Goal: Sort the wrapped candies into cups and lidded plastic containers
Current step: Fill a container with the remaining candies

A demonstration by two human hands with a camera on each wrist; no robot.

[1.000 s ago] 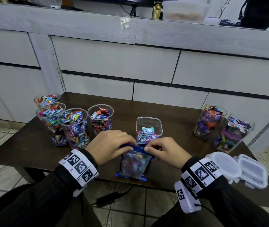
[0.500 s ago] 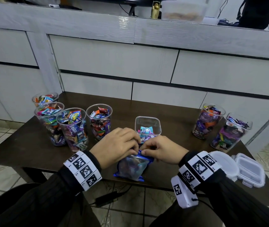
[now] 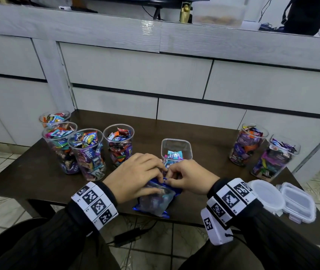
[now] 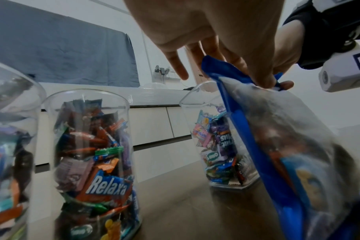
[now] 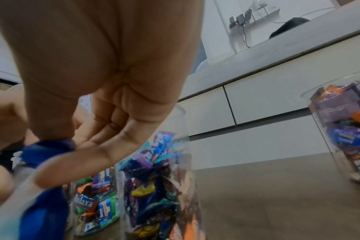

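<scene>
While candy bag [image 3: 154, 201] lies on table [image 3: 28, 178]; left hand [image 3: 135, 177] pinches its top; right hand [image 3: 189, 178] likewise

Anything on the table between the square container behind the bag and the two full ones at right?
Nothing: head view shows bare table between square container and right containers.

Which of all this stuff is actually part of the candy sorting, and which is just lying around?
Part of the job:
candy bag, pinched by left hand and right hand
square container
filled cups
loose lids

Just around:
gold figure
floor cable
</scene>
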